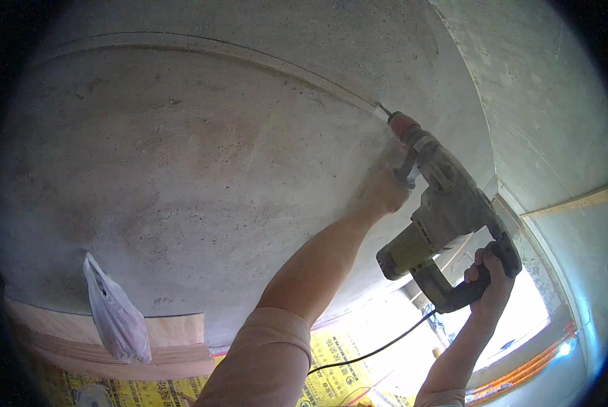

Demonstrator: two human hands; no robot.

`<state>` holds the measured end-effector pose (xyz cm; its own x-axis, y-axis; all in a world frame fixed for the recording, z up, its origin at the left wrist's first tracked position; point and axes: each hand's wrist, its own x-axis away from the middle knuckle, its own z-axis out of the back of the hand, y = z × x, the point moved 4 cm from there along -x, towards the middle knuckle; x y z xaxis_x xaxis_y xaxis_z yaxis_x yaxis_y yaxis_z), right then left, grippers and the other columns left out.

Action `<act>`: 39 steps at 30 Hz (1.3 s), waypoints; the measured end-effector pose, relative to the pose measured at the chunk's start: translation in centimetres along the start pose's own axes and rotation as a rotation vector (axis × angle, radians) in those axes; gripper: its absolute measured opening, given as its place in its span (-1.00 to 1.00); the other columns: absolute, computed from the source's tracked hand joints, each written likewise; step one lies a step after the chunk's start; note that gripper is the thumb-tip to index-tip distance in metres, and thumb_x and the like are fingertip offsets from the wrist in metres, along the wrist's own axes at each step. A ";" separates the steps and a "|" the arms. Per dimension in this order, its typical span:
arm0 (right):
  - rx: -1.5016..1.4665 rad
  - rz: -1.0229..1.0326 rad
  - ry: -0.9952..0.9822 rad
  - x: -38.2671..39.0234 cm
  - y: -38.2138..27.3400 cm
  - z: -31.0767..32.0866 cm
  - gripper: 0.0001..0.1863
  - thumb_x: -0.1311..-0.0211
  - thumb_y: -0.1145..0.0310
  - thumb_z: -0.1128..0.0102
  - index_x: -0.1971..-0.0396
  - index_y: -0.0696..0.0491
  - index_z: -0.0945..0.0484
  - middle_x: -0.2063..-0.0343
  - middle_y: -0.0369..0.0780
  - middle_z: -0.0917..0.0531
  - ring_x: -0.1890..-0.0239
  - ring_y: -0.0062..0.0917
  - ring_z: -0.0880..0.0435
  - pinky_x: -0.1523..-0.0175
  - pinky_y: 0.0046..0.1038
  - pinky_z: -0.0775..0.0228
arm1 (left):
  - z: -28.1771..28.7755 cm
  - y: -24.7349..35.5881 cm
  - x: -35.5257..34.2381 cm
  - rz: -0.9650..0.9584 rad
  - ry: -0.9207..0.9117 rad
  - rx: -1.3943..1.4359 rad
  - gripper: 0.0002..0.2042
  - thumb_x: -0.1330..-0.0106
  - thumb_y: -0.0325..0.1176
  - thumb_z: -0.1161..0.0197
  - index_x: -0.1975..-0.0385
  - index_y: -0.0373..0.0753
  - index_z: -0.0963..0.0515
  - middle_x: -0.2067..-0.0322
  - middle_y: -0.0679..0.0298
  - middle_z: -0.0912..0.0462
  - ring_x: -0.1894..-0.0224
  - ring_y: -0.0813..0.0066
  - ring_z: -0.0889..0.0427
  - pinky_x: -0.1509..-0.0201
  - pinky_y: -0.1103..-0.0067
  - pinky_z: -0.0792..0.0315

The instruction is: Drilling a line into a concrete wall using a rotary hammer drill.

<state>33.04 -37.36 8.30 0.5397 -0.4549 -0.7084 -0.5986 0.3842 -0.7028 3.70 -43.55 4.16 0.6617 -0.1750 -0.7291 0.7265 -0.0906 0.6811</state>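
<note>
Both my hands hold up a dusty rotary hammer with a reddish chuck. Its thin bit meets the grey concrete wall at the right end of a long pale groove, which looks curved here. My left hand is closed on the side handle behind the chuck, its fingers partly hidden and dusty. Around the rear handle, my right hand is wrapped near the trigger; the trigger itself is covered. How deep the bit sits cannot be made out.
A black power cord trails down from the tool. Low at left, a white plastic bag hangs in front of stacked boards. Yellow printed sheeting covers the floor. Orange pipes lie at lower right, near a bright opening.
</note>
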 end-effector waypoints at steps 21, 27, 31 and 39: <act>-0.007 -0.016 0.024 -0.7 0.1 -1.1 -0.82 -0.10 0.53 -0.21 0.28 0.14 -0.46 0.56 -0.20 -0.53 0.71 -0.58 -0.47 0.63 -0.58 -0.34 | 0.0 -0.8 -1.0 -0.017 -0.030 -0.121 -0.79 -0.24 -0.30 -0.12 0.26 -0.28 -0.56 0.36 -0.04 -0.66 0.21 -0.05 -0.63 0.10 0.24 -0.48; 0.026 0.010 -0.005 -0.5 0.1 -0.9 -0.83 -0.10 0.51 -0.20 0.29 0.14 -0.46 0.56 -0.21 -0.52 0.69 -0.58 -0.48 0.62 -0.58 -0.36 | -0.8 -1.6 -0.8 0.017 -0.051 0.065 -0.80 -0.22 -0.32 -0.11 0.25 -0.29 -0.54 0.32 -0.04 -0.65 0.17 -0.03 -0.62 0.10 0.22 -0.47; 0.017 0.029 0.011 -0.8 -0.1 -1.7 -0.82 0.02 0.55 -0.26 0.37 0.12 -0.49 0.60 -0.25 -0.52 0.72 -0.60 -0.46 0.65 -0.59 -0.29 | -0.4 -1.5 -1.1 -0.062 -0.035 -0.071 -0.81 -0.20 -0.37 -0.12 0.26 -0.29 -0.54 0.31 -0.04 -0.65 0.16 -0.02 -0.62 0.12 0.22 -0.46; 0.002 0.040 0.014 -1.0 0.1 -2.1 -0.83 0.00 0.54 -0.27 0.38 0.12 -0.49 0.61 -0.25 -0.52 0.72 -0.62 -0.45 0.64 -0.60 -0.29 | 0.5 -1.0 -1.1 0.041 -0.075 -0.014 -0.65 -0.20 -0.16 -0.20 0.19 -0.32 -0.60 0.29 -0.07 -0.68 0.14 -0.09 -0.63 0.06 0.24 -0.48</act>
<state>31.21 -38.55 9.04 0.5071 -0.4498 -0.7352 -0.6185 0.4042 -0.6739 2.12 -43.74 4.31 0.6757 -0.2516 -0.6929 0.7019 -0.0679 0.7091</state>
